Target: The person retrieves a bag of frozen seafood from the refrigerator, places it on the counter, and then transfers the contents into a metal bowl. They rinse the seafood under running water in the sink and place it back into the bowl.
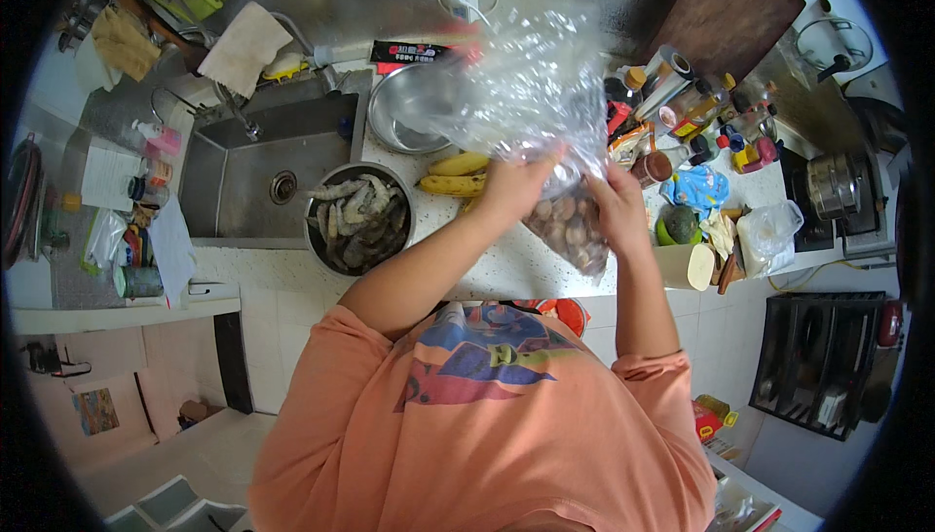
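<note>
A large clear plastic bag is in both of my hands above the countertop. My left hand grips its gathered middle, and my right hand holds its side. Roundish brown food pieces, which may be dried mushrooms, fill the lower end below my hands. The loose upper plastic spreads up towards the wall and is blurred. Left of my left hand lie yellow bananas, partly covered by my forearm. A stainless steel bowl stands behind them, partly hidden by the bag.
At left, a dark pot holds raw shrimp beside the steel sink. Bottles and jars crowd the right side, with a blue cloth and a green round fruit nearer. A steel pot sits on the stove.
</note>
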`<state>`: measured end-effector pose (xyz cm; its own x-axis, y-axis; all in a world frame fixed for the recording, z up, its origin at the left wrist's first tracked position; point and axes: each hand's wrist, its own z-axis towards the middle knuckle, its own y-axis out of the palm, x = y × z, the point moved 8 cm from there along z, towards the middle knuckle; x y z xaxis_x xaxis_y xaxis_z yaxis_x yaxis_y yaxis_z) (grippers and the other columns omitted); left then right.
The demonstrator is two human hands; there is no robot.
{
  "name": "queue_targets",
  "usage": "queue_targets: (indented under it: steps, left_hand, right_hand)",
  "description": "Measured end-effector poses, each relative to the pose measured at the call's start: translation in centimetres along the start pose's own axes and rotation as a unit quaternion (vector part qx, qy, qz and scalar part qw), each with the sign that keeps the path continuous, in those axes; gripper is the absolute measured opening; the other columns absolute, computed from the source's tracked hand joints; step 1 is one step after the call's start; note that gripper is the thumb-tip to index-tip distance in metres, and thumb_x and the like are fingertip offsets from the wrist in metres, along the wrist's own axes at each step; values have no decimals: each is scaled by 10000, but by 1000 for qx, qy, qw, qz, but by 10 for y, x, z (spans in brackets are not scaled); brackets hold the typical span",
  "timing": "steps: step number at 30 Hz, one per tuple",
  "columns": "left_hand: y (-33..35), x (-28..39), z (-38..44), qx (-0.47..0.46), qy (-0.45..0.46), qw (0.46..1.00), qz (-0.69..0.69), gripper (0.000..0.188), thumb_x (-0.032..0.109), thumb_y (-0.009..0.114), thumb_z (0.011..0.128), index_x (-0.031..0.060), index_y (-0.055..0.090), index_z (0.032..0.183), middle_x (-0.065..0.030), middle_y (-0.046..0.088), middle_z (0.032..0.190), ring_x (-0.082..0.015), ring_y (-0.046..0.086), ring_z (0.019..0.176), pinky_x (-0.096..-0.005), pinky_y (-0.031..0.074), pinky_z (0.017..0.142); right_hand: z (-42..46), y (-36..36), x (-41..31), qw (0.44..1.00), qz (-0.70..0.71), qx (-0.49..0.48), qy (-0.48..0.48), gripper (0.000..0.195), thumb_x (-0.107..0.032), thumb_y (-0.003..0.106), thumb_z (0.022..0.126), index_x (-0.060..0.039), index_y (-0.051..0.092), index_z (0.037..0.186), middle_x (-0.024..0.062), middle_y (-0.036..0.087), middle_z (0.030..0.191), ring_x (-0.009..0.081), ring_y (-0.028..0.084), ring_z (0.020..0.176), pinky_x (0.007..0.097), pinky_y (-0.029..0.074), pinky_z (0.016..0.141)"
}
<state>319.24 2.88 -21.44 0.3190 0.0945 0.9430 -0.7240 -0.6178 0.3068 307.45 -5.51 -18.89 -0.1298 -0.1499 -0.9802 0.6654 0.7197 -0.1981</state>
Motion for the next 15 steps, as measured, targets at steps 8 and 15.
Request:
queue_targets:
  steps: [8,15]
  left_hand:
    - [-81,4,43,36,-74,982,-170,298,270,676,835,25,596,986,-27,619,900,-97,558,741,-256,465,656]
    - [-128,-33,58,10,-152,962,-227,307,316,714,789,84,599,953,-3,614,881,-118,574,778,-248,470,682]
  right_hand:
    - [82,80,-22,976,90,-141,138,197,-173,526,919,-28,603,1027,-7,609,871,67,546,722,222,467,610]
    - [105,120,-10,941,131,-203,238,186,-128,528,910,0,602,1023,81,640,924,146,626,763,291,530,668]
